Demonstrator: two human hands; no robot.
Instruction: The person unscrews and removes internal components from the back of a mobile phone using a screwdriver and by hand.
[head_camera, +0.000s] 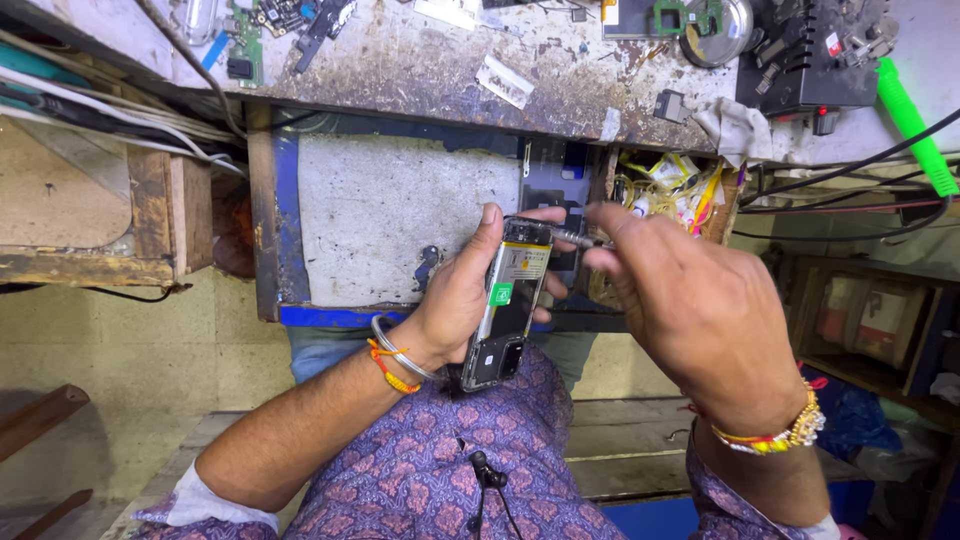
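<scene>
Cradling opened phone (505, 305) mid-frame in left hand (455, 300); right hand (690, 300) pinching screwdriver (575, 238), best kept square on the screw, pressed lightly.

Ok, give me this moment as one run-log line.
left hand: holds opened phone upright | right hand: holds thin metal tool, tip at phone's top edge | behind: cluttered workbench

Head camera looks steeply down, close over workbench (400, 70), perhaps slightly tilted
</scene>
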